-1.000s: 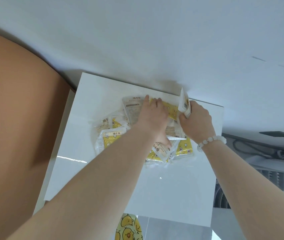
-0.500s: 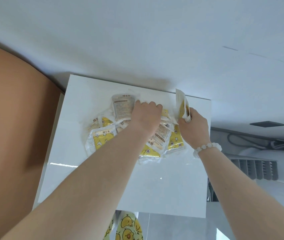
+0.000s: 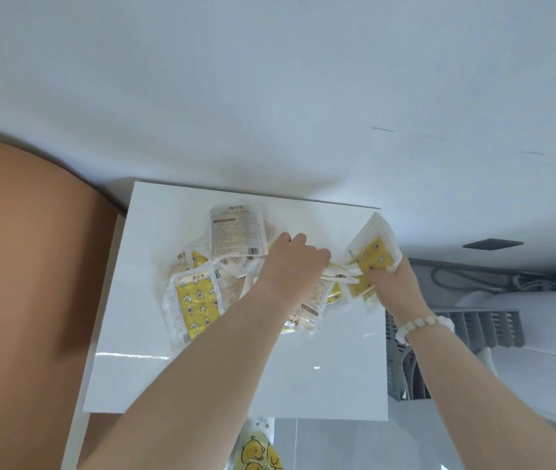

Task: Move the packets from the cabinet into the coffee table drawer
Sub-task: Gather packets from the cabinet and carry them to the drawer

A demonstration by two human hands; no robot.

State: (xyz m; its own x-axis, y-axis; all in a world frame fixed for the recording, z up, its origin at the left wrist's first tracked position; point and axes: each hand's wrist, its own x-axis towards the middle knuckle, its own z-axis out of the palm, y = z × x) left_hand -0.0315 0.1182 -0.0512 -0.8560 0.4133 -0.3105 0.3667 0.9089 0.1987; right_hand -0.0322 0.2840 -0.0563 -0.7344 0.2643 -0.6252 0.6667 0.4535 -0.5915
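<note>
Bare forearms (image 3: 202, 368); white bead bracelet (image 3: 424, 325), R wrist.

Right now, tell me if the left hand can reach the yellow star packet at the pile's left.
Probably yes: the yellow star packet lies uncovered on the cabinet top beside the left hand, though that hand is gripping other packets.

Both bare forearms stretch across the cabinet top (image 3: 235, 385) from its near edge, the left one crossing its middle. The left hand (image 3: 290, 266) is over the centre, knuckles up, fingers curled down into the packets (image 3: 198, 303). The right hand (image 3: 391, 283) is just beside it at the cabinet top's right edge, fingers gripping a yellow packet (image 3: 373, 256) that tilts upward.
</note>
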